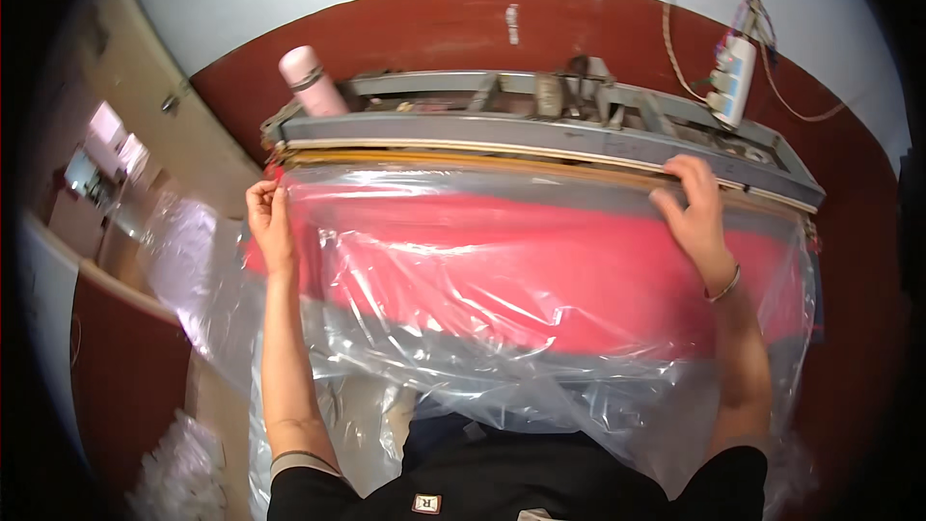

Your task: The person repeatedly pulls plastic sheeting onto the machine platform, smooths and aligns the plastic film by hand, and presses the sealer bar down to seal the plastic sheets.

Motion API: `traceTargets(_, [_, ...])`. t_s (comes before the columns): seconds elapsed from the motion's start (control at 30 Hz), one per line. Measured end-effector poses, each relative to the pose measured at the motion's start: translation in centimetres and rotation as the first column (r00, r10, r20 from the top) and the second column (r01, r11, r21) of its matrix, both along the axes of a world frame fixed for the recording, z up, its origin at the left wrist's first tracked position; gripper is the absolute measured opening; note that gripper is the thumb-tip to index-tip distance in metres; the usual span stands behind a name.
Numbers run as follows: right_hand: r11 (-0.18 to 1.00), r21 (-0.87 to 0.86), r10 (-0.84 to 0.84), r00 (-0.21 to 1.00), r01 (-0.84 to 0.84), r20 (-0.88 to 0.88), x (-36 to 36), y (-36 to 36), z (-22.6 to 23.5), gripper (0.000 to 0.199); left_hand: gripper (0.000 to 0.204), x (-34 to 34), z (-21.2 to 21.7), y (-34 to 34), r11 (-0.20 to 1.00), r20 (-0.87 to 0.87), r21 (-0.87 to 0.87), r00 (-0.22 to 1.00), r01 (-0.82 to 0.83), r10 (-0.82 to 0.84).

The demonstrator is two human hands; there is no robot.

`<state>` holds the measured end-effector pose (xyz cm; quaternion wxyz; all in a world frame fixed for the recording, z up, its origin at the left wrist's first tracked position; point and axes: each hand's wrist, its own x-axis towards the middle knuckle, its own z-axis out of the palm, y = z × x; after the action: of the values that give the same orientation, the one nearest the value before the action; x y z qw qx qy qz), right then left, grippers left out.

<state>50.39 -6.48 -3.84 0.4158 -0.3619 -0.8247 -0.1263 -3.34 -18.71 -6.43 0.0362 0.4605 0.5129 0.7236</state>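
A sheet of clear plastic [463, 285] lies wrinkled and shiny in front of me. Red cloth-like material [540, 260] with grey borders shows through it. At the sheet's far left corner my left hand [271, 227] is closed, thumb and fingers pinched on the plastic edge. My right hand [696, 217] is at the far right, over the sheet and close to the long metal bar; its fingers are bent, thumb apart from them, and nothing shows between them. The plastic hangs down past the near side toward my lap.
Beyond the sheet runs a long grey metal frame [415, 125] with parts inside. A pink bottle [311, 80] leans at its left end. A white power strip [735, 82] with cables hangs at the right. More clear plastic [183, 468] lies low at the left, near a door [159, 87].
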Motion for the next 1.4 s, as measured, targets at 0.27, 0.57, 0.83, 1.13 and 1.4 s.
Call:
traceTargets(0.27, [0.551,-0.802,-0.105,0.934,-0.231,-0.341,5.0,-4.8,-3.9,0.013,0.028,-1.9,-3.9,-4.2,0.785,-0.729,-0.431,0.684,-0.445,-0.012])
traceTargets(0.57, [0.592,-0.755,-0.545,0.830,0.281,-0.118,30.0,-11.9,-7.5,0.023,0.065,15.6,-4.8,-7.7,0.633,-0.619,-0.752,0.522,-0.181,-0.586])
traceTargets(0.83, [0.650,-0.680,-0.571,0.809,0.340,-0.141,34.6,-12.3,-9.5,0.024,0.076,17.1,-4.5,-2.5,0.701,-0.691,-0.687,0.471,-0.192,-0.548])
traceTargets(1.13, [0.708,-0.603,-0.582,0.787,0.367,-0.204,33.7,-13.0,-9.5,0.024,0.050,16.0,-4.9,2.0,0.828,-0.757,-0.537,0.524,-0.161,-0.390])
traceTargets(1.4, [0.716,-0.570,-0.602,0.769,0.402,-0.213,33.3,-12.2,-8.6,0.021,0.010,14.6,-4.3,5.2,0.834,-0.673,-0.480,0.724,-0.271,-0.152])
